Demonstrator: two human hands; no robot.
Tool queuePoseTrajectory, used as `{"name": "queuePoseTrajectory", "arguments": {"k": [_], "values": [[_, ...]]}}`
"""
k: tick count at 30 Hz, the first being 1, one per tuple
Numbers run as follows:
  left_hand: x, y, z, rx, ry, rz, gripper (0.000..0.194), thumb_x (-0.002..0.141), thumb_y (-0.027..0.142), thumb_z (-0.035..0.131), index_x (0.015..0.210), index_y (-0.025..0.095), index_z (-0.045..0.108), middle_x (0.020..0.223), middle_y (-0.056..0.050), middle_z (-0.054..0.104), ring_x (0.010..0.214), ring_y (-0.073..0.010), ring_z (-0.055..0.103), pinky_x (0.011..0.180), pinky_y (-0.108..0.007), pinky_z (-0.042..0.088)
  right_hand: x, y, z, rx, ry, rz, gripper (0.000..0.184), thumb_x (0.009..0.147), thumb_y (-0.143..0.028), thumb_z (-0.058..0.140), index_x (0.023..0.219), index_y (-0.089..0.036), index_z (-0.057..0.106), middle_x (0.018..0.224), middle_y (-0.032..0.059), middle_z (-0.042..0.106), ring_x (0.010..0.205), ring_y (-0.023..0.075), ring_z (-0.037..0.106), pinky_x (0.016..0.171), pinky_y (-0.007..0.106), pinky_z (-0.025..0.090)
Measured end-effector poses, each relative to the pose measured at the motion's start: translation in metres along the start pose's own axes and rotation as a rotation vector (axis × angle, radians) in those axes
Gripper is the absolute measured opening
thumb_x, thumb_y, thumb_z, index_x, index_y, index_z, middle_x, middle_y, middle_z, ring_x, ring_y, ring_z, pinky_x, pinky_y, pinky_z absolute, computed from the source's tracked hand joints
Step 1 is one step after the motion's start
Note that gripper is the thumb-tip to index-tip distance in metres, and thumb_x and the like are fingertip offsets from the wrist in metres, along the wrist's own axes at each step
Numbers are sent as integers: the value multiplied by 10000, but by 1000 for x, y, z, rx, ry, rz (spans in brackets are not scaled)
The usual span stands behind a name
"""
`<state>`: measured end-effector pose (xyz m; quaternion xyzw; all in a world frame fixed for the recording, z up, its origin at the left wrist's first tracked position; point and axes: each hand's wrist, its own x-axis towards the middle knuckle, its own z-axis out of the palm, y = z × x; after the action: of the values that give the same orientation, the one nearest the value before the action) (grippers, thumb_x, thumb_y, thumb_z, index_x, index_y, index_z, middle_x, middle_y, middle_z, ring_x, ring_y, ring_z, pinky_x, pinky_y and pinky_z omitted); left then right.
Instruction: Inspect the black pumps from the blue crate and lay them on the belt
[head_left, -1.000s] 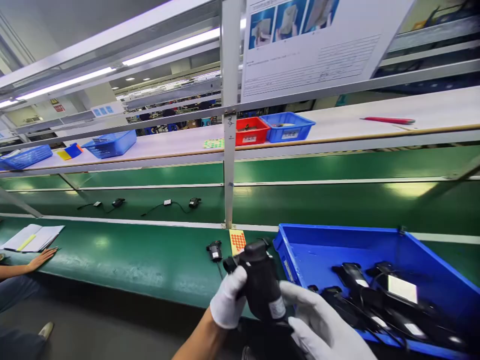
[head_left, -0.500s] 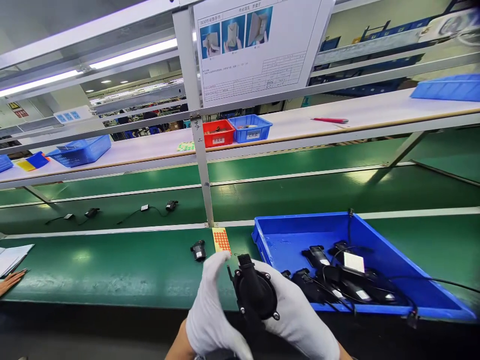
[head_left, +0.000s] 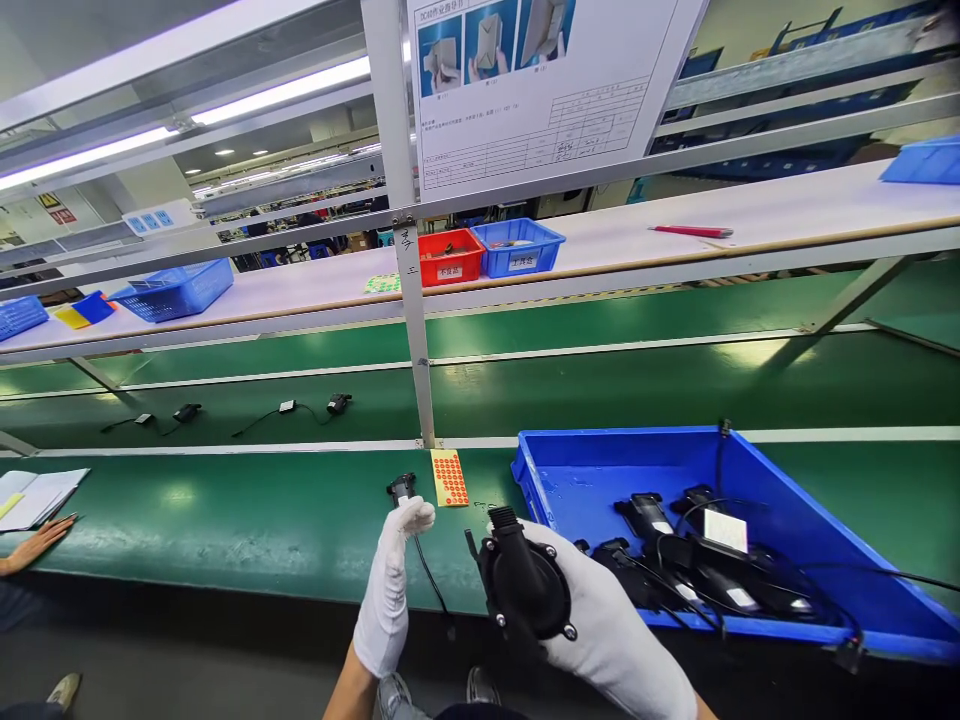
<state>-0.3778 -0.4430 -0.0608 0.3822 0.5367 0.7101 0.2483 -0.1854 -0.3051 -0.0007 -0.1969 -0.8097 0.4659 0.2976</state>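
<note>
My right hand (head_left: 600, 610), in a white glove, is closed around a black pump (head_left: 529, 590) with a ribbed spout and screws at its rim. The pump is held up in front of the bench edge, spout upward. My left hand (head_left: 394, 560), also gloved, reaches over the near end of a second black pump (head_left: 403, 486) lying on the green bench. Its fingers are slightly bent, and the thumb is hidden. Whether they touch that pump I cannot tell. From there a black cable (head_left: 431, 575) runs down over the edge. A sheet of red round stickers (head_left: 450, 478) lies beside it.
At the right a blue tray (head_left: 615, 440) contains several black pumps with cables. More pumps lie on the bench behind. Another person's hand (head_left: 45, 540) rests by papers (head_left: 45, 495) at far left. A shelf above carries a red bin (head_left: 450, 262) and a blue bin (head_left: 521, 250).
My left hand has moved away from the held pump, forward and left to the pump on the bench. My right hand still holds its pump. The view has shifted slightly.
</note>
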Motion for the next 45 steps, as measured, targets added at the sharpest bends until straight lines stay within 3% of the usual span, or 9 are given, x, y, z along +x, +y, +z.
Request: {"name": "queuePoseTrajectory", "arguments": {"k": [6,20,27,35,45], "values": [[-8,9,1,26,-18,-87,709,936,764,448,1376,242,636,1370,-128,668,1265,-353,619,1151,-544,423,1,1,-2,-33,-2,11,559,701,-243,730,1257,-231,672,1211,89,773,1034,245,769,988,356,622],[-16,-1,-9,142,-53,-144,554,1035,610,370,1333,238,651,1308,-112,700,1212,-319,646,1127,-521,437,8,-6,-6,13,-14,-11,544,668,-302,798,1195,-210,705,1090,91,792,961,252,776,980,367,625],[-19,-1,-8,112,-25,-193,607,977,688,450,1262,214,700,1233,-120,736,1152,-332,671,1103,-530,458,9,-7,-6,-5,-21,11,557,671,-289,788,1215,-205,707,1109,102,793,984,267,777,971,384,629],[-23,-3,-10,130,-50,-173,540,1044,581,359,1266,216,690,1225,-112,739,1143,-315,679,1095,-523,467,7,-5,-7,8,-48,58,583,671,-337,821,1227,-208,701,1123,104,786,996,280,769,990,405,619],[-26,3,-9,131,-61,-152,536,1054,573,339,1276,229,684,1220,-103,739,1128,-300,690,1069,-497,486,5,1,-1,-19,-46,47,558,699,-316,801,1239,-228,692,1130,93,784,1014,267,767,999,399,613]]}}
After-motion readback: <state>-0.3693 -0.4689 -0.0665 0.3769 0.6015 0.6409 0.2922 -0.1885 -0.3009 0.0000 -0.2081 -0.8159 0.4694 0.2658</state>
